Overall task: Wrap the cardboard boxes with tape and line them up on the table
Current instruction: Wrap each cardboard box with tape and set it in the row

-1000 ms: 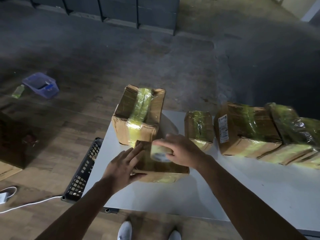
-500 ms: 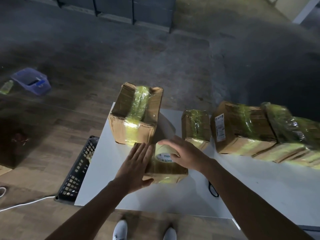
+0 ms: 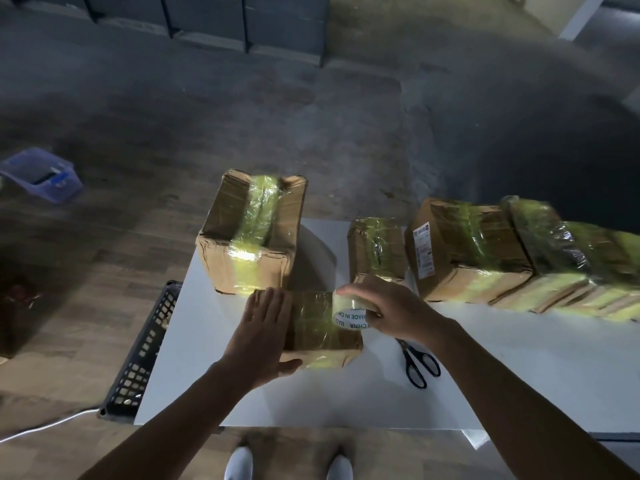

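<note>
A small flat cardboard box (image 3: 318,327) lies on the white table (image 3: 346,400) in front of me, with clear tape across its top. My left hand (image 3: 261,330) presses flat on the box's left end, fingers straight. My right hand (image 3: 388,306) grips a roll of clear tape (image 3: 349,315) at the box's right end. A taller taped box (image 3: 249,233) stands behind it at the table's far left corner. To the right, a small taped box (image 3: 375,247), a labelled taped box (image 3: 467,247) and more taped boxes (image 3: 571,258) form a row.
Black-handled scissors (image 3: 417,363) lie on the table right of the flat box, beside my right forearm. A black plastic crate (image 3: 145,351) sits on the floor against the table's left edge. A blue tub (image 3: 41,174) and a white cable (image 3: 41,426) are on the floor at left.
My right hand has drawn the tape roll rightward across the flat box's top. My left hand flattened and slid further onto the box. The scissors have come into view.
</note>
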A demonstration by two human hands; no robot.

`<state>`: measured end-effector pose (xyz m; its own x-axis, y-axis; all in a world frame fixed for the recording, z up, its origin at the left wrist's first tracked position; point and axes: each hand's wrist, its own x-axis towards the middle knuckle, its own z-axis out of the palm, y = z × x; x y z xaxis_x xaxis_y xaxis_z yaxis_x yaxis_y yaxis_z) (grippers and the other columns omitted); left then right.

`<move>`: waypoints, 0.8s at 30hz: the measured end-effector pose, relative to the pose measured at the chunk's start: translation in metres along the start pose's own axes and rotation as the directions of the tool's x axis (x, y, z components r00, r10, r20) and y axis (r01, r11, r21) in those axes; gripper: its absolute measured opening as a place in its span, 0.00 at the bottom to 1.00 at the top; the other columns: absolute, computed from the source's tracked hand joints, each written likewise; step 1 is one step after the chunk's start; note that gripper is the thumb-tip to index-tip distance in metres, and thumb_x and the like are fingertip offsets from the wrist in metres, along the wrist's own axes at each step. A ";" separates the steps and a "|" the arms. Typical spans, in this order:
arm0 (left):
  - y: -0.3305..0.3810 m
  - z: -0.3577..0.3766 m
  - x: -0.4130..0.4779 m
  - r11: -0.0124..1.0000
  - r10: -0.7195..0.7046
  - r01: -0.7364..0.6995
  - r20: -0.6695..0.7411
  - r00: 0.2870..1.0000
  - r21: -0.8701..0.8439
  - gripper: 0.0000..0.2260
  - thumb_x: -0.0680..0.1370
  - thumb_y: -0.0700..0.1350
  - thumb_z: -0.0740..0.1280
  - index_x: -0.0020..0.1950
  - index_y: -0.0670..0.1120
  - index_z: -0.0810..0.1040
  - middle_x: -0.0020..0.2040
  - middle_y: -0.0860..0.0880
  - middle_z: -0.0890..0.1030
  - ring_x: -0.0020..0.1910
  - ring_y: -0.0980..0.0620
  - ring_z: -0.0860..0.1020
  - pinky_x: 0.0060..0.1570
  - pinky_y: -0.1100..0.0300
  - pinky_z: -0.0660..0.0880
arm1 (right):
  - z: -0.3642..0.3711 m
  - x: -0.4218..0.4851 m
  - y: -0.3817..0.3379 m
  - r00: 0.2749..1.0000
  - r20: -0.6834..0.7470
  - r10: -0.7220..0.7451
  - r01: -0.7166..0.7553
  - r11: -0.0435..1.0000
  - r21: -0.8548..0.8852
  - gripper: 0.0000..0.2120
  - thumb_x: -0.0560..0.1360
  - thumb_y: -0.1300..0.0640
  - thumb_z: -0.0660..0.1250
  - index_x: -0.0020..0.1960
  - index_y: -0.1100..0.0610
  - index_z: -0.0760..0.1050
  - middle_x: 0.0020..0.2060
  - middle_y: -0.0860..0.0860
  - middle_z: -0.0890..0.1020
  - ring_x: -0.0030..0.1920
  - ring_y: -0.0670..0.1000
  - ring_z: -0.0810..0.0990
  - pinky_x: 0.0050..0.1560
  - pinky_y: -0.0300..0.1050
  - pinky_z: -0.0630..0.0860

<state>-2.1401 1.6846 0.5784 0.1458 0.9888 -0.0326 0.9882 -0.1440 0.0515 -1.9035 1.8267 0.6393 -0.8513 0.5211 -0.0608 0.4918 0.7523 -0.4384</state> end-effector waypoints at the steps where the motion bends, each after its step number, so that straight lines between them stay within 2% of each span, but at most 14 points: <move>1: 0.007 -0.001 0.007 1.000 0.017 -0.016 0.013 1.000 -0.020 0.50 0.67 0.68 0.71 0.76 0.35 0.60 0.75 0.36 0.61 0.75 0.35 0.59 0.70 0.36 0.61 | 0.005 0.000 0.001 1.000 -0.013 -0.014 0.014 1.000 0.003 0.29 0.73 0.64 0.67 0.72 0.47 0.68 0.53 0.53 0.75 0.51 0.52 0.78 0.40 0.47 0.80; 3: 0.021 0.004 0.021 0.995 0.082 -0.082 -0.002 0.997 -0.053 0.50 0.71 0.68 0.65 0.79 0.38 0.49 0.79 0.39 0.50 0.78 0.40 0.48 0.75 0.39 0.50 | 0.013 0.003 0.002 0.998 -0.038 -0.040 0.039 0.999 -0.007 0.28 0.74 0.64 0.67 0.72 0.49 0.68 0.52 0.54 0.74 0.51 0.52 0.77 0.40 0.43 0.79; 5: 0.029 0.008 0.027 0.993 0.089 -0.087 0.011 0.996 -0.075 0.49 0.73 0.68 0.62 0.79 0.40 0.42 0.80 0.42 0.45 0.78 0.44 0.41 0.76 0.43 0.44 | 0.016 0.005 0.004 0.997 -0.051 -0.051 0.053 0.998 0.027 0.27 0.75 0.63 0.67 0.72 0.50 0.68 0.53 0.54 0.73 0.53 0.50 0.76 0.42 0.37 0.77; 8: 0.026 0.014 0.027 0.994 0.068 -0.069 -0.009 0.998 -0.081 0.50 0.71 0.67 0.67 0.78 0.38 0.49 0.79 0.40 0.53 0.78 0.43 0.49 0.76 0.43 0.47 | 0.016 0.001 0.006 0.999 -0.045 0.022 -0.015 0.986 0.164 0.27 0.75 0.62 0.67 0.72 0.46 0.67 0.57 0.52 0.72 0.58 0.47 0.73 0.44 0.35 0.79; 10: 0.026 0.015 0.027 0.994 0.083 -0.084 -0.015 0.996 -0.074 0.50 0.69 0.66 0.69 0.78 0.37 0.54 0.78 0.39 0.58 0.77 0.41 0.55 0.74 0.41 0.51 | 0.009 -0.005 0.009 0.996 -0.048 0.071 -0.060 0.977 0.203 0.26 0.75 0.59 0.67 0.70 0.43 0.68 0.59 0.50 0.73 0.57 0.46 0.73 0.45 0.36 0.78; 12: 0.026 0.015 0.029 0.994 0.088 -0.090 -0.032 0.996 -0.061 0.49 0.69 0.67 0.70 0.77 0.36 0.57 0.76 0.38 0.61 0.76 0.40 0.58 0.73 0.40 0.55 | 0.000 -0.012 0.019 0.996 -0.055 0.066 -0.059 0.990 0.130 0.22 0.74 0.55 0.69 0.66 0.45 0.71 0.58 0.48 0.75 0.54 0.47 0.75 0.46 0.37 0.77; 16: 0.027 0.018 0.028 0.991 0.127 -0.129 -0.034 0.991 -0.048 0.47 0.67 0.66 0.72 0.76 0.41 0.61 0.74 0.36 0.65 0.73 0.37 0.64 0.69 0.37 0.61 | -0.003 -0.032 0.039 0.992 0.038 0.123 -0.124 0.992 0.020 0.19 0.72 0.58 0.69 0.62 0.46 0.76 0.50 0.48 0.75 0.45 0.47 0.77 0.42 0.43 0.78; 19: 0.030 0.019 0.029 0.987 0.163 -0.163 -0.036 0.986 0.005 0.44 0.66 0.67 0.71 0.76 0.46 0.64 0.73 0.34 0.65 0.73 0.35 0.64 0.67 0.36 0.64 | 0.015 -0.034 0.047 0.985 0.101 0.142 -0.132 0.986 -0.101 0.19 0.74 0.57 0.68 0.64 0.46 0.74 0.51 0.50 0.74 0.45 0.50 0.77 0.42 0.39 0.73; 21: 0.029 0.016 0.030 0.987 0.153 -0.153 -0.004 0.988 0.043 0.45 0.66 0.67 0.72 0.76 0.46 0.66 0.73 0.33 0.65 0.72 0.34 0.64 0.66 0.34 0.65 | 0.026 -0.033 0.051 0.985 0.090 0.147 -0.135 0.983 -0.123 0.19 0.75 0.57 0.68 0.65 0.47 0.74 0.52 0.51 0.74 0.45 0.52 0.77 0.42 0.37 0.69; 23: 0.034 0.012 0.030 0.989 0.124 -0.128 0.056 0.991 0.068 0.46 0.66 0.67 0.72 0.77 0.44 0.64 0.74 0.32 0.63 0.73 0.33 0.61 0.67 0.32 0.63 | 0.035 -0.033 0.055 0.988 0.076 0.138 -0.129 0.985 -0.114 0.19 0.75 0.58 0.69 0.65 0.47 0.74 0.51 0.52 0.74 0.43 0.50 0.75 0.41 0.36 0.66; 24: 0.039 0.009 0.032 0.991 0.101 -0.110 0.101 0.990 0.081 0.46 0.68 0.66 0.70 0.78 0.44 0.60 0.75 0.32 0.59 0.75 0.32 0.57 0.69 0.31 0.59 | 0.038 -0.033 0.056 0.990 0.067 0.127 -0.119 0.986 -0.113 0.19 0.75 0.58 0.69 0.64 0.47 0.74 0.50 0.52 0.74 0.42 0.50 0.75 0.40 0.36 0.65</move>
<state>-2.0967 1.7102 0.5702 0.2492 0.9600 -0.1279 0.9668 -0.2544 -0.0259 -1.8549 1.8365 0.5830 -0.7921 0.5843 -0.1763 0.6073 0.7256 -0.3235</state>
